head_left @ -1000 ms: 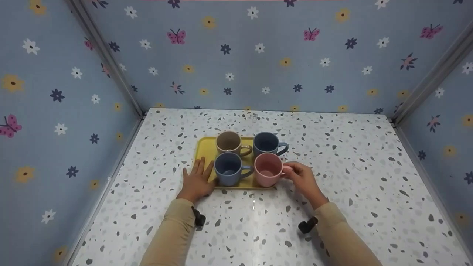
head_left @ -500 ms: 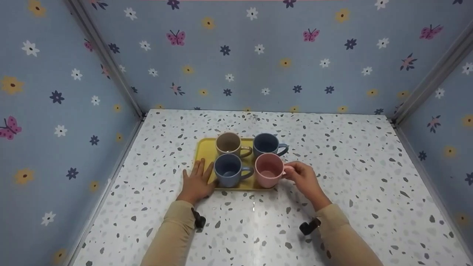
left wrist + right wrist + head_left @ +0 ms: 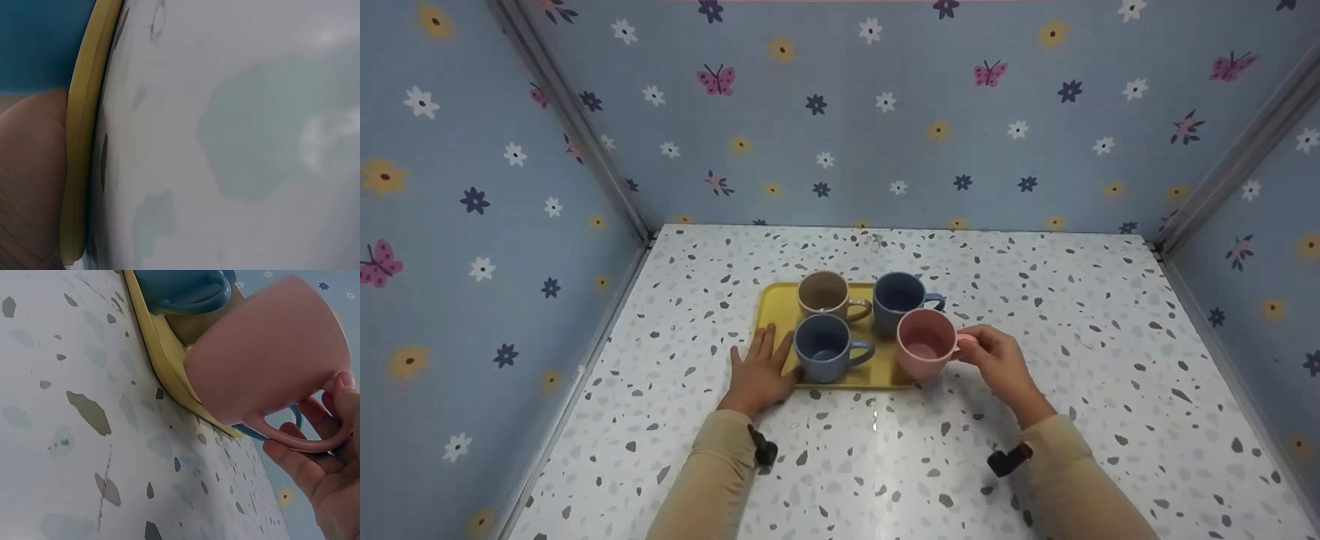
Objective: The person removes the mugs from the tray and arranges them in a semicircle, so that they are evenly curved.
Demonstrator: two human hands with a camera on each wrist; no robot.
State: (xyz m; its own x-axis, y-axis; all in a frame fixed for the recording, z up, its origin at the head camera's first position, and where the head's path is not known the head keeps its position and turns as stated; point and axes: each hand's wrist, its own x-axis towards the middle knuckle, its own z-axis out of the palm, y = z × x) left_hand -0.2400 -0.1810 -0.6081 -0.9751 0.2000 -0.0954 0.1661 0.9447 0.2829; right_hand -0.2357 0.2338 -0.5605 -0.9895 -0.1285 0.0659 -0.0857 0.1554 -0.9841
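A yellow tray point(image 3: 777, 302) bears a beige mug point(image 3: 823, 292), a dark blue mug point(image 3: 897, 296) behind on the right, and a lighter blue mug point(image 3: 821, 352) in front. My right hand point(image 3: 1001, 364) grips the handle of a pink mug point(image 3: 924, 346) at the tray's right front corner. In the right wrist view the pink mug point(image 3: 270, 349) looks tilted and lifted off the tray, thumb and fingers about its handle. My left hand point(image 3: 761, 375) rests with spread fingers on the tray's left front part, its thumb near the lighter blue mug.
The speckled white table point(image 3: 697, 270) extends around the tray on all sides. Blue flowered panels point(image 3: 885, 135) stand at the back, left and right, with metal posts point(image 3: 577, 120) in the corners.
My right hand has moved right with the pink mug, away from the lighter blue mug and up off the tray. My left hand has stayed in place.
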